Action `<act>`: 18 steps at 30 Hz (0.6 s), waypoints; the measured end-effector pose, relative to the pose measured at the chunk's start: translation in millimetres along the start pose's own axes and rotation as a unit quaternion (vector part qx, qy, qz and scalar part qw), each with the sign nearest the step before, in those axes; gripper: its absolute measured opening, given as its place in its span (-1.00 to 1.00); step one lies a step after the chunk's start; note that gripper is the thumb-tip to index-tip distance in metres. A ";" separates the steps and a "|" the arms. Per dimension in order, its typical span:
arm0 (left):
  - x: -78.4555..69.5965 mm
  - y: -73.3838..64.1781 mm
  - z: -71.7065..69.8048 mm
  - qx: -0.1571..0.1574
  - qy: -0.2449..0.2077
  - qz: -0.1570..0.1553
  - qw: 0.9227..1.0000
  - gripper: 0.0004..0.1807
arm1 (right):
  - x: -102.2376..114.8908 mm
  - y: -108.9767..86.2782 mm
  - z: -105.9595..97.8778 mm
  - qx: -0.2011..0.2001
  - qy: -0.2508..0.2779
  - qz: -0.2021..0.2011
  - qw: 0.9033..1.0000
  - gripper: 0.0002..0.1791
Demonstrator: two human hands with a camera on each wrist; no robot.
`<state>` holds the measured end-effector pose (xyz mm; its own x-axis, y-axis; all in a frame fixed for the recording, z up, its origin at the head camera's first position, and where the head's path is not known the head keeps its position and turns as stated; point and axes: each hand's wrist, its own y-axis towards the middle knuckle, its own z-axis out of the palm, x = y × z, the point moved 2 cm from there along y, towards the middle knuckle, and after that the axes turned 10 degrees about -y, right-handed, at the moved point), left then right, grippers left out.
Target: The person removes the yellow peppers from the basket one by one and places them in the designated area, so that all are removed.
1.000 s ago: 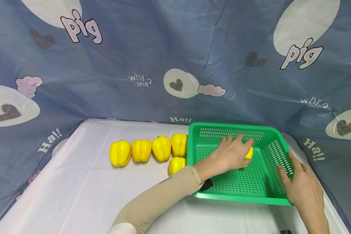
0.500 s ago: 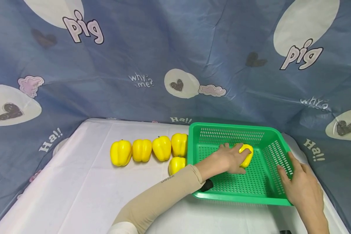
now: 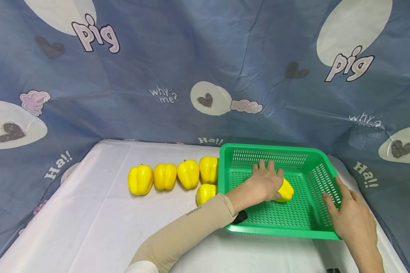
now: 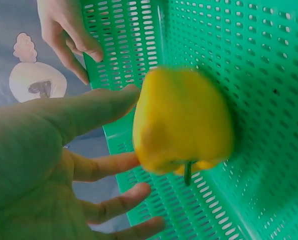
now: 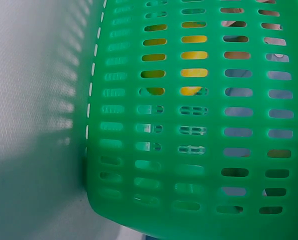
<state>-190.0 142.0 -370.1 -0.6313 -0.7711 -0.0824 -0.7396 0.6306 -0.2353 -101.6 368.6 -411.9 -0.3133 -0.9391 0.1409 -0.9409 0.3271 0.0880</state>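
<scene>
A yellow bell pepper [image 3: 286,190] lies on the floor of the green plastic basket [image 3: 273,228]. In the left wrist view the pepper [image 4: 184,122] shows its green stem, turned toward the lower edge. My left hand [image 3: 264,184] reaches into the basket on the pepper's left side, fingers spread. The thumb and index fingertips are right at the pepper's side, not wrapped round it. My right hand [image 3: 353,214] holds the basket's right wall, thumb inside and fingers over the rim. The right wrist view shows only the slotted wall [image 5: 214,120], with yellow behind it.
Left of the basket, several yellow bell peppers [image 3: 165,176] stand on the white-covered table [image 3: 89,212], one pepper [image 3: 206,193] close against the basket. A blue patterned cloth [image 3: 177,76] hangs behind. A small black object [image 3: 333,270] sits at the lower edge.
The left hand has drawn back leftward and its fingers have spread off the pepper. The pepper has turned and shifted slightly toward the near side. The right hand stays on the basket.
</scene>
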 end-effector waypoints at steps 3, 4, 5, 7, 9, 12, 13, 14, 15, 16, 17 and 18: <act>0.5 -2.2 -1.0 0.010 -0.005 -0.001 1.000 -0.14 | 0.0 0.0 -0.1 -0.002 0.001 0.000 1.000 -0.16; 0.5 -2.9 -1.2 0.016 -0.008 0.000 1.000 -0.09 | 0.0 -0.1 -0.1 -0.002 0.001 0.000 1.000 -0.16; 0.4 -3.4 -1.1 0.024 -0.012 0.000 1.000 -0.05 | 0.0 -0.1 -0.1 -0.003 0.001 0.000 1.000 -0.16; 0.2 -4.3 -1.0 0.037 -0.015 -0.003 0.999 0.02 | 0.0 -0.2 -0.2 -0.003 0.001 0.000 1.000 -0.16; 0.0 -5.3 -0.8 0.048 -0.018 -0.008 0.999 0.09 | 0.1 -0.4 -0.1 -0.004 0.001 0.000 1.000 -0.16; -0.3 -5.8 -0.1 0.056 -0.013 -0.015 0.998 0.11 | 0.3 -0.5 -0.1 -0.005 0.000 0.002 1.000 -0.16; -0.5 -5.9 0.2 0.057 -0.009 -0.017 0.998 0.11 | 0.3 -0.6 -0.1 -0.005 0.000 0.002 1.000 -0.16; -0.7 -6.1 0.2 0.057 -0.007 -0.018 0.998 0.09 | 0.4 -0.5 -0.1 -0.005 0.000 0.003 1.000 -0.16; -0.9 -5.9 0.5 0.058 -0.004 -0.019 0.998 0.06 | 0.4 -0.5 -0.1 -0.004 0.000 0.003 1.000 -0.16; -1.2 -6.0 0.4 0.058 0.001 -0.019 0.998 0.03 | 0.5 -0.5 -0.1 -0.004 0.000 0.003 1.000 -0.16; -1.5 -6.2 0.5 0.058 0.002 -0.017 0.998 -0.01 | 0.5 -0.6 -0.1 -0.003 0.000 0.003 1.000 -0.16; -1.8 -6.5 0.4 0.061 0.005 -0.015 0.998 -0.06 | 0.5 -0.7 -0.1 -0.003 0.000 0.003 1.000 -0.15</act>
<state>-183.9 139.3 -368.8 -0.6114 -0.7887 -0.0642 -0.7253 0.5910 -0.3531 -101.1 367.9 -411.7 -0.3184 -0.9373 0.1415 -0.9383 0.3329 0.0935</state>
